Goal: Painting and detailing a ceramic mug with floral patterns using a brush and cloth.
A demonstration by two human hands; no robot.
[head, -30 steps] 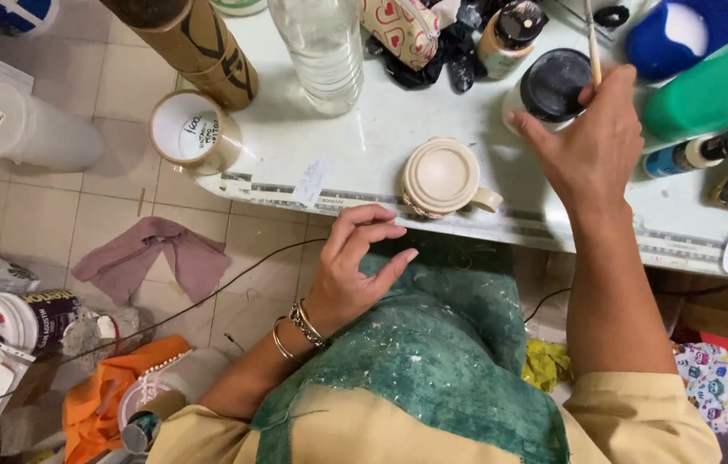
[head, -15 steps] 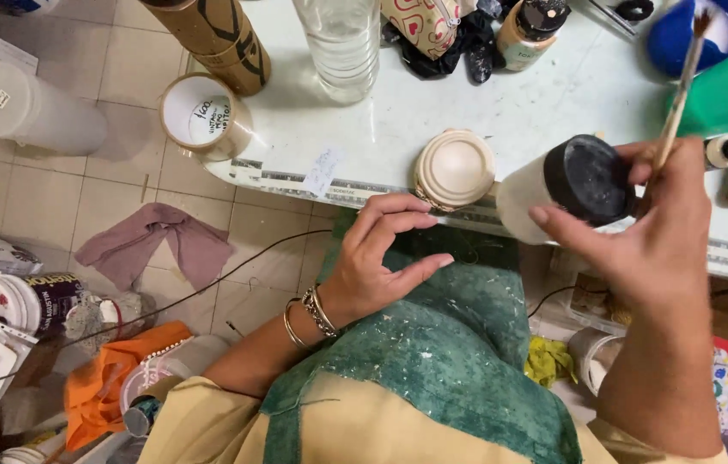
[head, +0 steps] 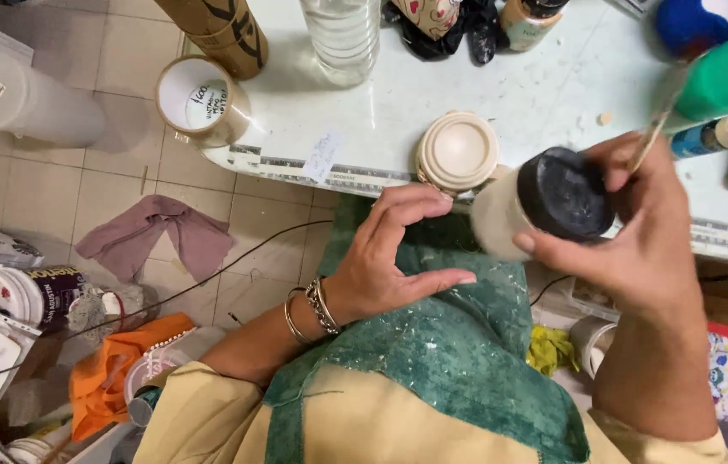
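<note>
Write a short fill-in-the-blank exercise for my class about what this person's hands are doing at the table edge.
1. The right hand grips a pale jar with a ____ lid.
2. That same hand also pinches a thin ____ between its fingers.
3. The left hand, holding nothing, wears ____ at the wrist.
4. The cream ceramic pot stands on the ____, near its edge.

Missing words: black; paintbrush; bangles; table
</note>
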